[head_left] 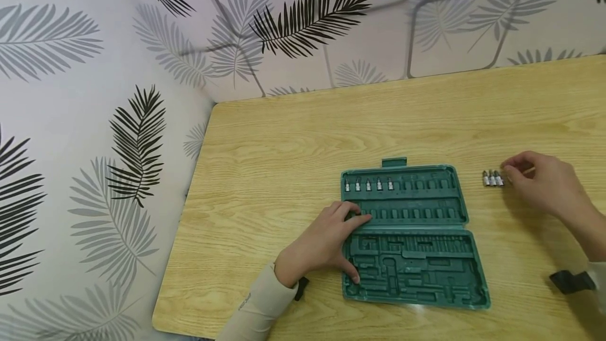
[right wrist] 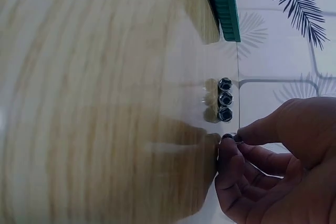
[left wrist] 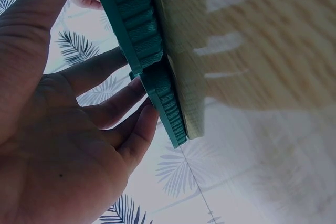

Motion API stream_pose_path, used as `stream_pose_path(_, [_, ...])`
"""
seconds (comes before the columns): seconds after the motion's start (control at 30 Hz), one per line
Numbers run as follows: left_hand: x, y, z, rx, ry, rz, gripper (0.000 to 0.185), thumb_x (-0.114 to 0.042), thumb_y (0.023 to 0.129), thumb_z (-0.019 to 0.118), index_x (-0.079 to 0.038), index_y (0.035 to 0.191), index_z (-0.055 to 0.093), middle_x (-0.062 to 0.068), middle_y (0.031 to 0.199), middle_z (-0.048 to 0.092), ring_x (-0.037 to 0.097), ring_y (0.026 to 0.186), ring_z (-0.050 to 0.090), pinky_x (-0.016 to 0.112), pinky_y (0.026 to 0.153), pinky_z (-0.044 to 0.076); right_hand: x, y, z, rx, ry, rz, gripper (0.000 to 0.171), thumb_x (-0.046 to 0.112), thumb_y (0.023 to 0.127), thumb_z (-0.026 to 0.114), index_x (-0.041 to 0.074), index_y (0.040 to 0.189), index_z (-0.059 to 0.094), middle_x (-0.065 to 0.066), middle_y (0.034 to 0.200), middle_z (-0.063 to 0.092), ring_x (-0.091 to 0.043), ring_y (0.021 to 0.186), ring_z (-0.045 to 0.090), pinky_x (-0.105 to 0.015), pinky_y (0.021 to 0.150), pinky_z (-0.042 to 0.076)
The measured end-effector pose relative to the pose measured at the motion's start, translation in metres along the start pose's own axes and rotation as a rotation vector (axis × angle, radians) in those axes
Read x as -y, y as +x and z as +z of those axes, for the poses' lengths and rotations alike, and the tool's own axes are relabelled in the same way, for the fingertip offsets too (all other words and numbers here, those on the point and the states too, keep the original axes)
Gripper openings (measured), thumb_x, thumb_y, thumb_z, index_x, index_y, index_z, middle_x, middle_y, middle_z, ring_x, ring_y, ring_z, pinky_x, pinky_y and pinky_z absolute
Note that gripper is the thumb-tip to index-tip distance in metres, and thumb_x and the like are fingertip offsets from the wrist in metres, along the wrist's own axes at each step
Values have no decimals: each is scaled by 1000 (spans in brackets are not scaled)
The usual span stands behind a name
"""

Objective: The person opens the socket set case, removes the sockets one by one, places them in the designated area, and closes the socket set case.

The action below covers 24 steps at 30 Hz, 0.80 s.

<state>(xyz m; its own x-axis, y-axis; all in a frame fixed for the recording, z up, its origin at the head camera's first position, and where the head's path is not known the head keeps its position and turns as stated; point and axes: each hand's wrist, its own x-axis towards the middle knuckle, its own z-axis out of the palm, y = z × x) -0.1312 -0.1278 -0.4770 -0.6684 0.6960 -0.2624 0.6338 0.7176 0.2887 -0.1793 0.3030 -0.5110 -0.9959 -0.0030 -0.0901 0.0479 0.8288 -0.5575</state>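
Observation:
A green plastic tool case (head_left: 416,229) lies unfolded on the table, and its upper half holds a row of several silver bit sockets (head_left: 368,184) with dark tips at the left. My left hand (head_left: 326,241) rests on the case's left edge, fingers on the upper half and thumb on the lower. To the right of the case, more bit sockets (head_left: 491,178) lie side by side. My right hand (head_left: 544,183) is at the right end of this row. Its thumb and fingers pinch one bit socket (right wrist: 229,137), mostly hidden, beside three others (right wrist: 225,99).
The case stands on a light wood-grain table (head_left: 265,172). A small latch tab (head_left: 394,162) sticks out from its far edge. Moulded slots fill both halves. Behind and to the left rises a wall (head_left: 293,25) with a leaf pattern.

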Motion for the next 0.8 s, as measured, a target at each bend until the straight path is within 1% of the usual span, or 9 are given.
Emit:
stream_pose_path(0.07, [0,0,0,0,0,-1,124,-66,63,101,-19,166,50,6,160,50,24,144,50,42,126,44,0,0,1,-4,-5,6,28,13,110,58,-13,118,68,-40,111,69,-57,94,70,-57,66,57])
stream_pose_path(0.13, [0,0,1,0,-5,-1,124,-66,63,101,-20,166,50,6,160,50,24,144,50,42,126,44,0,0,1,-10,-8,12,28,13,110,59,-12,118,68,-39,110,70,-57,94,69,-58,67,57])
stream_pose_path(0.23, [1,0,1,-2,-4,0,124,-66,63,101,-20,166,50,6,160,50,24,144,50,42,126,44,1,1,1,-17,-9,16,26,11,109,61,-12,118,68,-38,108,70,-56,94,69,-50,63,56])
stream_pose_path(0.37, [1,0,1,-6,1,2,124,-66,62,101,-19,166,50,7,159,50,24,143,50,42,125,44,3,2,1,-20,-6,16,24,10,108,63,-11,117,68,-37,105,70,-55,92,70,-33,59,49])
stream_pose_path(0.4, [1,0,1,-5,0,1,124,-66,62,101,-19,166,50,7,159,50,24,143,50,42,125,44,3,2,2,-19,-5,19,23,10,108,63,-11,118,68,-37,106,70,-55,92,70,-30,59,47])
stream_pose_path(0.53, [0,0,1,-1,-5,0,125,-66,62,101,-19,166,49,6,160,50,24,143,50,42,126,44,3,2,3,-19,-2,31,24,9,108,61,-11,120,67,-39,108,69,-56,93,70,-27,58,45])
stream_pose_path(0.8, [1,1,2,4,-7,-2,124,-65,63,101,-19,166,50,6,160,50,24,143,50,41,126,44,3,0,2,-18,7,31,25,10,108,59,-11,121,66,-39,109,69,-56,93,70,-30,57,46])
